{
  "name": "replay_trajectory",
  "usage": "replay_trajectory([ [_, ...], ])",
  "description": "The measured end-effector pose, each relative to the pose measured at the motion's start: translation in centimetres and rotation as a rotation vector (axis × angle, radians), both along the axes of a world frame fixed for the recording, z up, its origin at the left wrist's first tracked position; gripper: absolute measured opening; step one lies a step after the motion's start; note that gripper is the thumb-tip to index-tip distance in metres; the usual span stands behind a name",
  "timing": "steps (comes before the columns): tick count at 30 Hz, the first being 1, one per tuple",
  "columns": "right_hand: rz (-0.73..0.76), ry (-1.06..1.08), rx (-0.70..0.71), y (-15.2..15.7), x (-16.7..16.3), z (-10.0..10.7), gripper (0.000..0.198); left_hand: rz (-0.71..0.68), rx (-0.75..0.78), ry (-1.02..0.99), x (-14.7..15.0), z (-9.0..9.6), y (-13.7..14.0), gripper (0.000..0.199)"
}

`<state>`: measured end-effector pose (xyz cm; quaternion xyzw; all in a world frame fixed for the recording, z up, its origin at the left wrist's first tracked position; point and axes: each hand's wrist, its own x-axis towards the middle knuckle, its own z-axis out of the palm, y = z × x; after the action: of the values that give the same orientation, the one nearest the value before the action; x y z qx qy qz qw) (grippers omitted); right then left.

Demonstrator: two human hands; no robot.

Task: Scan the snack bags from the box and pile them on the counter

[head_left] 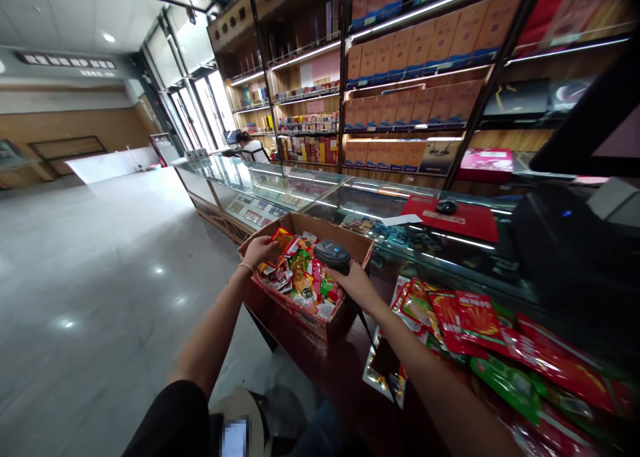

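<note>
An open cardboard box (293, 318) full of small, colourful snack packets (303, 283) sits on the dark red table. At its left side my left hand (260, 251) is closed on the edge of a red and orange snack packet (283, 242). My right hand (354, 285) grips a black barcode scanner (332, 254), held above the box's right part with a blue light showing on top. The scanner's cable runs down past my right forearm. My right fingers are partly hidden behind the scanner.
A pile of larger red and green snack bags (480, 323) lies right of my right arm. Beyond the box runs a glass display counter (310, 183), bearing a red mat (470, 222) and a mouse (447, 207). A dark monitor (590, 110) stands at right. Someone sits far back.
</note>
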<state>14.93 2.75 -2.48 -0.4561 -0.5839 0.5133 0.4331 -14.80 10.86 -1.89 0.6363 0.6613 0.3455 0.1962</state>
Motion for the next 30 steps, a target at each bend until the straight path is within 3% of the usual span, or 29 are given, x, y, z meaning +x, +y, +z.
replay_trajectory([
  [5, -0.055, 0.05, -0.017, -1.1, 1.7, 1.1, 0.034, -0.166, -0.038, -0.618, 4.0, 0.8, -0.8, 0.039],
  [8, -0.077, 0.085, 0.002, -2.0, 3.2, 1.1, 0.036, -0.258, -0.107, -0.906, 7.1, 0.9, -0.7, 0.034],
  [12, -0.132, 0.102, 0.005, -3.5, 5.6, 0.7, 0.04, -0.356, -0.231, -1.099, 11.6, 1.0, -0.6, 0.02],
  [16, -0.212, 0.098, -0.024, -5.3, 8.0, 0.2, 0.042, -0.49, -0.529, -1.26, 16.0, 1.6, -1.0, 0.004],
  [18, -0.252, 0.091, -0.031, -5.9, 9.0, -0.2, 0.042, -0.54, -0.668, -1.367, 17.8, 2.0, -1.1, 0.013],
  [23, -0.324, 0.124, -0.02, -6.6, 11.3, -1.3, 0.041, -0.675, -0.779, -1.391, 20.4, 2.4, -1.3, 0.049],
  [30, -0.35, 0.178, -0.064, -6.9, 12.9, -1.1, 0.043, -0.623, -0.636, -1.259, 21.1, 1.4, -1.4, 0.028],
])
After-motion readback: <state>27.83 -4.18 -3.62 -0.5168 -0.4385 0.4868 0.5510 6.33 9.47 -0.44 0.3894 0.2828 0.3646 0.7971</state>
